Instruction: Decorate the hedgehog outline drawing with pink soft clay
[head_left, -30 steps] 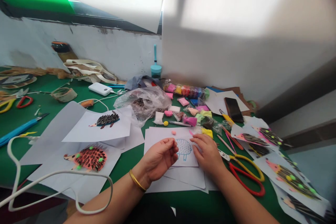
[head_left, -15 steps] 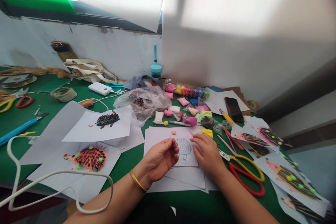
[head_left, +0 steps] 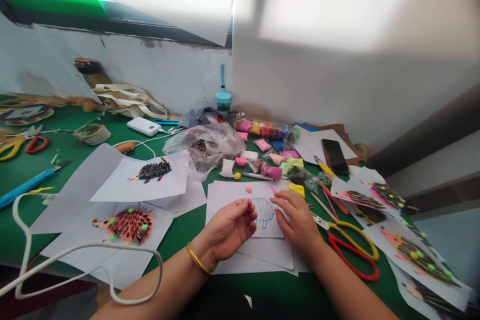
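My left hand [head_left: 233,227] is raised over the left part of a white sheet [head_left: 225,194]. Its thumb and fingertips are pressed together in a pinch, and anything between them is too small or hidden to make out. On the sheet is a blue outline drawing of a hedgehog [head_left: 264,209] filled with small marks, partly covered by the hand. My right hand [head_left: 294,215] rests at the sheet's right side, fingers apart and bent slightly. Just beyond its fingertips shows a pink pointed tip [head_left: 273,189]. A small pink clay lump [head_left: 248,189] lies near the sheet's top.
Scissors [head_left: 352,247] lie right of my right hand. Clay packets [head_left: 272,173] and a plastic bag of seeds [head_left: 204,147] are behind the sheet. Finished hedgehog pictures [head_left: 129,225] lie left and right. A white cable [head_left: 93,246] loops near my left forearm. A phone [head_left: 335,156] lies back right.
The fingers of my right hand have shifted very slightly left over the sheet. My left hand keeps its pinch in nearly the same place.
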The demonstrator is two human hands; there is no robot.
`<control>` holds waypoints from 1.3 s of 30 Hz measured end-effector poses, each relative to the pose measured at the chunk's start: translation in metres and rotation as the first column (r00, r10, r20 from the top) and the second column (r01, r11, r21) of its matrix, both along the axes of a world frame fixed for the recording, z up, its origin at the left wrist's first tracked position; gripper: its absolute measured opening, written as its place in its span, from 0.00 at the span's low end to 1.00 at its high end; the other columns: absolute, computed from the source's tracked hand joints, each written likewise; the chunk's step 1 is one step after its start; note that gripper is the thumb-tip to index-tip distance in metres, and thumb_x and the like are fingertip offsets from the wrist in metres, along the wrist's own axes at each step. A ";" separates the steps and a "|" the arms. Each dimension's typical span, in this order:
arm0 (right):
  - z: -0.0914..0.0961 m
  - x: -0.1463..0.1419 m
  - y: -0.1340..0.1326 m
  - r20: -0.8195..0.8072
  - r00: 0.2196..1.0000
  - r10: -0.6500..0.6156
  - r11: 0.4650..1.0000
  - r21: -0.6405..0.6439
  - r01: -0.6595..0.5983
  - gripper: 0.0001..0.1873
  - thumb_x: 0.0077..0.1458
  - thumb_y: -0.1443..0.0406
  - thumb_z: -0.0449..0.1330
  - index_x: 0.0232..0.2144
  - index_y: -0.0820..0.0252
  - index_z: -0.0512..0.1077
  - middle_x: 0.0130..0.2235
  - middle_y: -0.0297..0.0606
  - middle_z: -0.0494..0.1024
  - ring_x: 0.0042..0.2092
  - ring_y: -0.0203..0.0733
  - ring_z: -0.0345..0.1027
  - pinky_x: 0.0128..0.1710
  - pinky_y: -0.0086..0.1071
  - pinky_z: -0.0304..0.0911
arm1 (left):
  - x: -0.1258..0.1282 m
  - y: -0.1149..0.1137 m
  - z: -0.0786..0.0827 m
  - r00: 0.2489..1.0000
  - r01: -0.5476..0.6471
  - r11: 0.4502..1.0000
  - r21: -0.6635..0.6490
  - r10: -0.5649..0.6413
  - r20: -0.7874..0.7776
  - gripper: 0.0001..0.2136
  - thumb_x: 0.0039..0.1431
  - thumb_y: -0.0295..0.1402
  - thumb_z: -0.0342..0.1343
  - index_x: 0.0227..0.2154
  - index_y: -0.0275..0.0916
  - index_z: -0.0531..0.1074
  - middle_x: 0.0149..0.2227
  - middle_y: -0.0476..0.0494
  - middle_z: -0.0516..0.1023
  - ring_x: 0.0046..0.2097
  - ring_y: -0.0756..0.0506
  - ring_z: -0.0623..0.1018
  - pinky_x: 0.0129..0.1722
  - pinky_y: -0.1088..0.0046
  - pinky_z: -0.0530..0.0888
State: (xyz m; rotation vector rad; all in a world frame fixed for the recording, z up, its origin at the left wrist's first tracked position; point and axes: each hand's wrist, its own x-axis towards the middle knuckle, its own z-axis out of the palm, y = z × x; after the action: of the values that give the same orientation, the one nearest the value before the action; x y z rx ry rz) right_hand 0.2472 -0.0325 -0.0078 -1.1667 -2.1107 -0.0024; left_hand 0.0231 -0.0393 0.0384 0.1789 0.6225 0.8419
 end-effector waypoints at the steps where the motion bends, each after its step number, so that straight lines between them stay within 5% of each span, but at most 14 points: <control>1: 0.004 -0.002 -0.003 0.000 1.000 0.026 0.999 0.032 -0.026 0.19 0.58 0.70 0.56 0.51 0.52 0.72 0.52 0.43 0.74 0.54 0.51 0.66 0.55 0.52 0.63 | 0.001 0.000 0.000 1.000 0.004 1.000 0.000 -0.004 -0.010 0.04 0.62 0.29 0.59 0.33 0.34 0.72 0.33 0.47 0.71 0.35 0.52 0.74 0.33 0.78 0.72; 5: 0.019 -0.012 -0.016 0.058 0.989 0.134 0.975 0.169 -0.141 0.28 0.55 0.71 0.60 0.57 0.46 0.68 0.56 0.39 0.71 0.58 0.52 0.62 0.56 0.51 0.62 | 0.003 -0.003 -0.001 0.996 0.027 1.000 0.017 -0.025 -0.086 0.05 0.59 0.31 0.62 0.34 0.35 0.73 0.32 0.47 0.72 0.35 0.52 0.74 0.33 0.78 0.70; 10: 0.024 -0.018 -0.023 0.137 0.980 0.147 0.948 0.264 -0.179 0.27 0.53 0.69 0.62 0.55 0.46 0.71 0.56 0.38 0.72 0.57 0.52 0.64 0.56 0.50 0.60 | 0.005 -0.006 -0.003 0.975 0.073 0.997 0.038 -0.064 -0.211 0.11 0.52 0.33 0.68 0.35 0.36 0.73 0.34 0.47 0.73 0.36 0.52 0.73 0.34 0.77 0.67; 26: 0.026 -0.020 -0.023 0.189 0.976 0.105 0.946 0.285 -0.157 0.26 0.54 0.68 0.63 0.56 0.47 0.71 0.54 0.38 0.75 0.56 0.50 0.65 0.56 0.48 0.58 | 0.002 -0.005 0.002 0.892 0.146 0.982 0.122 -0.077 -0.446 0.17 0.44 0.43 0.70 0.30 0.35 0.75 0.31 0.47 0.71 0.35 0.51 0.69 0.32 0.75 0.60; 39: 0.026 -0.021 -0.022 0.186 0.981 0.062 0.949 0.294 -0.116 0.24 0.55 0.66 0.63 0.54 0.45 0.72 0.54 0.35 0.76 0.56 0.47 0.66 0.57 0.46 0.58 | -0.005 -0.003 0.005 0.915 0.159 0.984 0.084 -0.115 -0.386 0.19 0.52 0.48 0.62 0.36 0.35 0.79 0.41 0.39 0.77 0.42 0.45 0.72 0.37 0.72 0.63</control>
State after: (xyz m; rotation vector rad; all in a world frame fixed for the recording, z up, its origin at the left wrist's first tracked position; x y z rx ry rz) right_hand 0.2262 -0.0550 0.0177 -0.9133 -2.2167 -0.3883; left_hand 0.0182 -0.0424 0.0438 0.4934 0.9159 0.7105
